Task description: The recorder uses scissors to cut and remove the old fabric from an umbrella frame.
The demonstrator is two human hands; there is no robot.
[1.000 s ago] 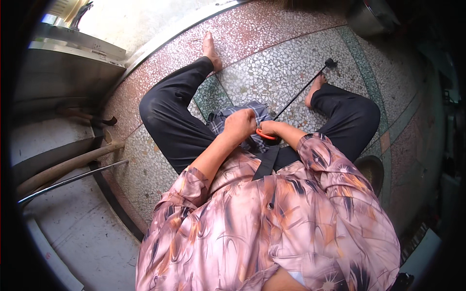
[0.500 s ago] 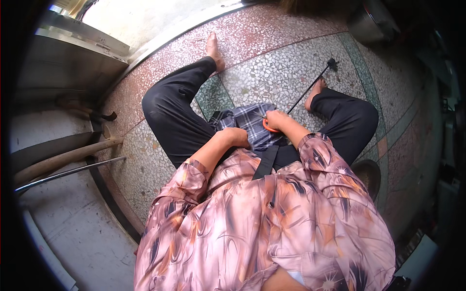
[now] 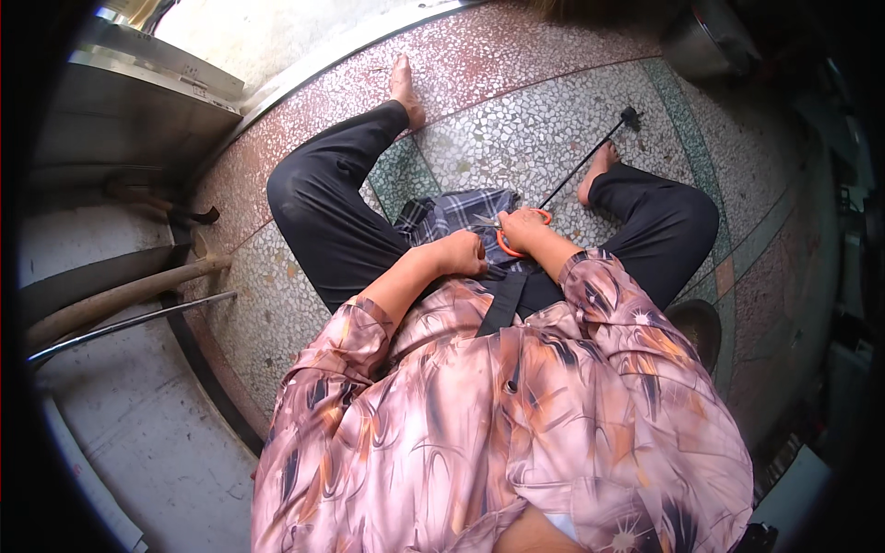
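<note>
I sit on the floor with a plaid grey-blue cloth between my legs. My right hand grips orange-handled scissors, whose metal blades point left over the cloth. Just below and left, my left hand is closed at the cloth’s near part; I cannot make out what is in its fingers. A black strap lies on my lap below the hands. A thin black rod with a dark end piece slants up to the right from behind my right hand.
At left are a metal cabinet, a wooden pole and a metal bar. A metal pot stands at upper right; a dark basin is beside my right hip. An open doorway is at the top, beyond the terrazzo floor.
My hands have moved apart: the left down toward my lap, the right slightly up and right. The scissors have turned, showing blades, and more of the plaid cloth shows.
</note>
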